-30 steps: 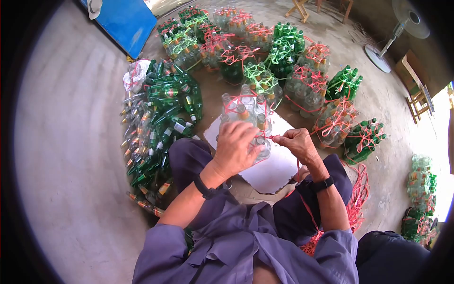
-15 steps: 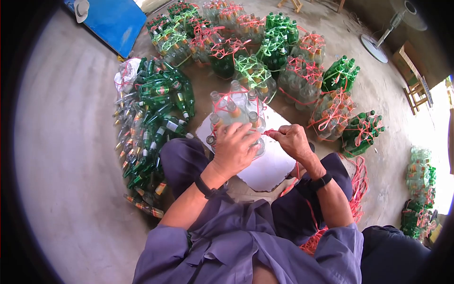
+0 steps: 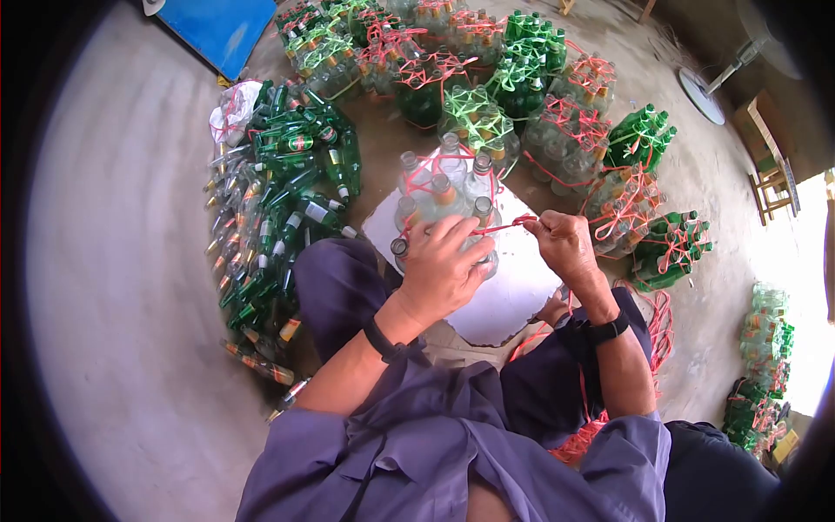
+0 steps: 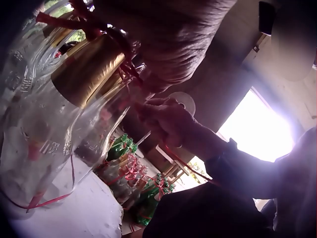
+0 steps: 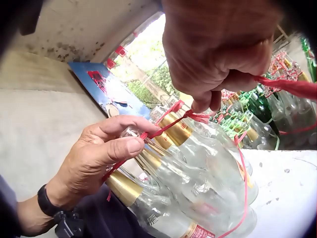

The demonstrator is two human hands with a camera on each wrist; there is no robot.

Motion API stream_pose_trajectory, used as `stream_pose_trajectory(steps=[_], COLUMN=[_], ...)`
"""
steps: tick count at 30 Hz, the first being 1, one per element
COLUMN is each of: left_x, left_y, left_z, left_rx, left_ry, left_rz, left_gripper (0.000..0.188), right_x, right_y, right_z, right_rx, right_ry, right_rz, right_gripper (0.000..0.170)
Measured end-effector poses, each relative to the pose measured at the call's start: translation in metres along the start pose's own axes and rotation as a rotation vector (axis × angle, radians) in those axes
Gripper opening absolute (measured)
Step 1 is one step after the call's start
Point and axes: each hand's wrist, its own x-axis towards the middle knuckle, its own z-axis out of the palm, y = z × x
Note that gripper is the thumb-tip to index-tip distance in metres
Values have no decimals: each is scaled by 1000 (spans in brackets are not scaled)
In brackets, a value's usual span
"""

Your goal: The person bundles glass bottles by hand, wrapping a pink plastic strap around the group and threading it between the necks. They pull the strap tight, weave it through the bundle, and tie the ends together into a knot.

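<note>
On a white board (image 3: 500, 317) between the knees stands a cluster of clear glass bottles (image 3: 448, 204) with gold neck labels, red plastic twine (image 3: 503, 229) laced round their necks. My left hand (image 3: 445, 271) holds the neck of a near bottle, its thumb over the twine in the right wrist view. To the right, my right hand (image 3: 564, 245) pinches the twine, pulled taut from the necks. The right wrist view shows a knot (image 5: 188, 114) in the twine close to the right fingers. A lower loop of twine (image 5: 243, 198) runs round the bottle bodies.
Loose green and clear bottles (image 3: 300, 174) lie heaped at the left. Tied bottle bundles (image 3: 565, 143) curve round the far side and right. A tangle of red twine (image 3: 581, 442) lies by the right thigh. A standing fan (image 3: 703, 96) is at the back right.
My right hand has drawn away to the right and slightly up, lengthening the twine between it and the bottles. The left hand stays at the near bottles. The head view has shifted a little.
</note>
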Motion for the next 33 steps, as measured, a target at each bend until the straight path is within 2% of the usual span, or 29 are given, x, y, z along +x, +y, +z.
stream_pose_trajectory(steps=[7,11,13,14,17,18,19,21,23,25,26,29,30,31,33], left_x=[-4,-5,-5,-6,-6,-6,-6,-7,-8,-8,-8,-8,-8,-9,-8], left_y=[-4,-1,-2,-2,-5,-6,-6,-9,-10,-11,-11,-12,-12,-12,-12], left_z=[0,-2,-1,-1,0,0,0,3,4,3,4,7,8,8,7], left_rx=[5,-33,-28,-35,-64,-74,-82,-93,-101,-109,-115,-122,-128,-134,-129], left_ry=[45,65,49,58,65,77,87,92,96,92,96,110,114,117,120], left_rz=[15,-27,-13,-18,1,6,10,11,13,14,10,5,7,10,5], left_gripper=[29,28,26,26,23,22,22,22,22,23,23,24,24,25,26], right_x=[0,1,2,3,9,14,20,34,50,66,73,89,93,96,101], right_y=[-1,-18,-31,-36,-63,-66,-71,-84,-90,-96,-101,-95,-95,-92,-83], right_z=[-2,-16,-25,-30,-38,-39,-40,-41,-37,-24,-20,6,13,19,31], right_rx=[-66,-177,-349,-437,-537,-615,-622,-675,-774,-740,-706,-660,-675,-674,-673], right_ry=[38,-4,82,40,2,-28,-32,-105,-189,-188,-255,-295,-327,-331,-382], right_rz=[-22,-33,-311,-353,-462,-549,-553,-840,-859,-1003,-995,-962,-882,-881,-715], right_gripper=[39,37,30,21,17,8,8,10,16,15,12,8,6,6,7])
